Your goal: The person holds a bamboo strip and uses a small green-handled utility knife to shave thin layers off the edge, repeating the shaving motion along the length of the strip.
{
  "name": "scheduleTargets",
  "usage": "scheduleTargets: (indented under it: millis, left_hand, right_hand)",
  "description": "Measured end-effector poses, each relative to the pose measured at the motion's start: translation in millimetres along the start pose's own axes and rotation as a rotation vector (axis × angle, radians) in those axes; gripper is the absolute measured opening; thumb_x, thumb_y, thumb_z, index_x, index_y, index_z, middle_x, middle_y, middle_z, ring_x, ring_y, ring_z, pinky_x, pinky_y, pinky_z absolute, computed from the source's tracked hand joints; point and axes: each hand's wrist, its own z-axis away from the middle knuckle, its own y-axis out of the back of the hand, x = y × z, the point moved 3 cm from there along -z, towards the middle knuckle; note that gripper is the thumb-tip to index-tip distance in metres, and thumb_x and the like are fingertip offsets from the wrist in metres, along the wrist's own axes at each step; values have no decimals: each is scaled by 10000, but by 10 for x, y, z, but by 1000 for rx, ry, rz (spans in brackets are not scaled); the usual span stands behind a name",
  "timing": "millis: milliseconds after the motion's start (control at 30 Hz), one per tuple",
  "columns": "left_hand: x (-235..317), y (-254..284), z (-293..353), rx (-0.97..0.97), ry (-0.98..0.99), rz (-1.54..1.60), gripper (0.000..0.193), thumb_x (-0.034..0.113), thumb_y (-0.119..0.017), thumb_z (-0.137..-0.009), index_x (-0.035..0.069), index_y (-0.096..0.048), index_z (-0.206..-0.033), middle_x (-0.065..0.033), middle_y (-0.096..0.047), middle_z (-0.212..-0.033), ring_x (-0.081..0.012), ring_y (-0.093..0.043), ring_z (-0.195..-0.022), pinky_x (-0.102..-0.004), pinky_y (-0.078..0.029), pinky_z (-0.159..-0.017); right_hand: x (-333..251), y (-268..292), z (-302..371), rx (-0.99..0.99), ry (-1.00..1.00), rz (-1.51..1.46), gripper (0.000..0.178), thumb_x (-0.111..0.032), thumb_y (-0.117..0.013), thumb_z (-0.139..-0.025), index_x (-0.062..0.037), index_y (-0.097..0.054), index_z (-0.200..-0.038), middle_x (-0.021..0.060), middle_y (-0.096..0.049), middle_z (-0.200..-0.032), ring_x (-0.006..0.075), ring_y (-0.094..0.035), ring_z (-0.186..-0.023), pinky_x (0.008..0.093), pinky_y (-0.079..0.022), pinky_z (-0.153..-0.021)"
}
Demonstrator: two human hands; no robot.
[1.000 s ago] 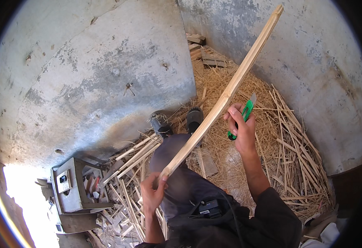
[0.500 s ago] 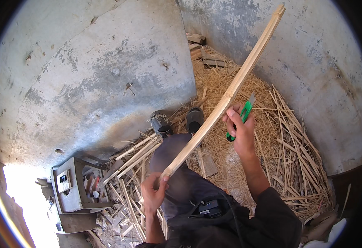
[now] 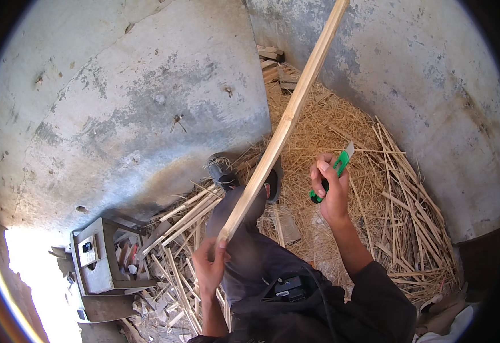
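Quietly, at lower left of the frame, a grey box is standing beside a scatter of sticks. Just right of these, below the center, the left hand is pinching the lower end of a pale strip between thumb and fingertips. The strip is slanting from there across the middle to the top edge, passing in front of the trousers; whether it is touching them is impossible to tell. Slim and holding its line from one end, it is looking light and stiff, probably with a little spring along its length. Its faces are appearing smooth and dry, perhaps slightly slick, while its edges may be hiding splinters. The end pinch is likely leaving the far tip free to swing; a grip nearer the knot around mid-length would probably be steadying it better. Right of center, above a bed of shavings, the right hand is curling its fingers around a green cutter, whose bare blade is pointing to the upper right, apart from the strip. Farther right, a pile is leaning along the wall.
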Motion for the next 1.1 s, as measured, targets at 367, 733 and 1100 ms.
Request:
scheduleTargets:
  millis: [367,733,1100]
  left_hand:
    - [-52,-49,13,-22,-28,-5,236,209,-689,-1043,-15,-704,-968,-33,-668,-668,-91,-639,-621,-246,-480,-595]
    - [29,-56,13,-13,-20,-1,271,231,-643,-1074,-9,-673,-950,-22,-657,-677,-85,-631,-629,-240,-492,-621]
    - [117,-120,-15,33,5,70,267,229,-624,-1080,-22,-677,-1006,-35,-651,-682,-94,-643,-617,-240,-515,-602]
  right_hand:
    - [194,-307,161,-261,-51,220,174,-115,-751,-953,-12,-717,-1090,16,-703,-867,-10,-520,-644,183,-399,-590]
    - [209,-275,250,-409,-93,325,87,-112,-743,-951,-30,-724,-929,-25,-706,-790,-17,-496,-634,192,-381,-579]
    - [297,-316,329,-511,-245,293,127,-167,-761,-954,-43,-748,-976,-46,-662,-764,5,-529,-684,203,-412,-616]
